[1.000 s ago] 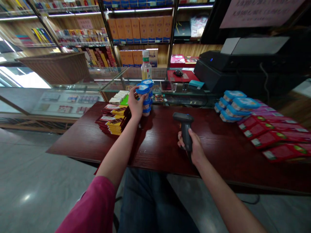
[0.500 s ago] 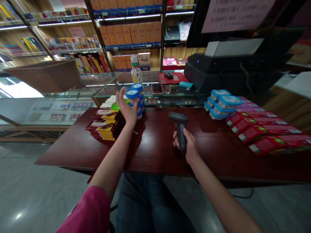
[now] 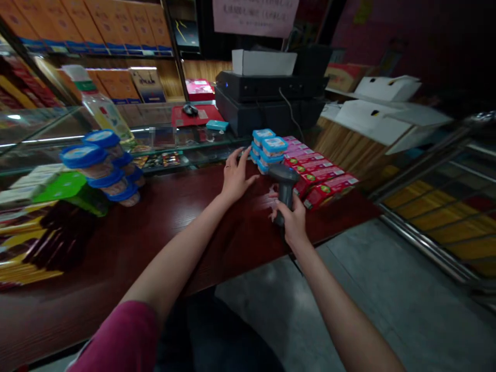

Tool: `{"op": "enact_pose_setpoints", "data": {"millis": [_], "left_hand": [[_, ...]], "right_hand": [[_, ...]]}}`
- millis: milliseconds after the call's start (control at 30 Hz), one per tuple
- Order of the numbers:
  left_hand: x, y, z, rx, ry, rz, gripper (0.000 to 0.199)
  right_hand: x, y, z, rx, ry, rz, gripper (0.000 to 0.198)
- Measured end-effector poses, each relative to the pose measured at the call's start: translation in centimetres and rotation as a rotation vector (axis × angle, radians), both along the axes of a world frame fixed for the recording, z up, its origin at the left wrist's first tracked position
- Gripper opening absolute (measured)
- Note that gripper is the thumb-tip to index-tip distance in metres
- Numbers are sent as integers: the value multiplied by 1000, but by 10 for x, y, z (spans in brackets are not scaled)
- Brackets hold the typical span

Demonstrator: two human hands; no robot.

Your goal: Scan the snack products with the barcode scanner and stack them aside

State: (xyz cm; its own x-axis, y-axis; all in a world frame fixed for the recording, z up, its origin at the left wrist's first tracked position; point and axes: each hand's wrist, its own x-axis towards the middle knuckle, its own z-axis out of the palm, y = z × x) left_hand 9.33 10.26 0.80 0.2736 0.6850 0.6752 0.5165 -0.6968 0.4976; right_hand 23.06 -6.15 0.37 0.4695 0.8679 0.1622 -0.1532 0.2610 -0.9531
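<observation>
My left hand is open, its fingers spread and holding nothing, just left of a stack of small blue-lidded tubs. Whether a fingertip touches the tubs I cannot tell. Wrapped round the grip of a dark barcode scanner is my right hand; the scanner's head points left, in front of the tubs. Several red and pink boxes lie in a row right of the scanner. On the left stand stacked round tubs with blue lids.
Chocolate-coloured and yellow packets and a green pack lie at left on the dark wooden table. Behind are a bottle, a glass counter, a mouse and black machines. A metal rack stands right.
The view has turned right. My left hand has left the round blue-lidded tubs and moved right to the small tub stack. My right hand still holds the scanner, now nearer the red boxes.
</observation>
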Motion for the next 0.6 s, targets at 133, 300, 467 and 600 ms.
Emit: {"op": "enact_pose_setpoints", "data": {"millis": [133, 300, 467, 600], "left_hand": [[60, 38, 14, 15, -139, -61, 75], [84, 55, 23, -18, -261, -115, 28], [49, 31, 27, -135, -547, -191, 29], [-26, -2, 20, -498, -798, -229, 34]], "right_hand": [[-1, 3, -1, 12, -2, -116, 30], [1, 4, 1, 16, 22, -211, 24], [3, 6, -2, 15, 58, -160, 26], [1, 0, 2, -19, 95, 96, 24]]}}
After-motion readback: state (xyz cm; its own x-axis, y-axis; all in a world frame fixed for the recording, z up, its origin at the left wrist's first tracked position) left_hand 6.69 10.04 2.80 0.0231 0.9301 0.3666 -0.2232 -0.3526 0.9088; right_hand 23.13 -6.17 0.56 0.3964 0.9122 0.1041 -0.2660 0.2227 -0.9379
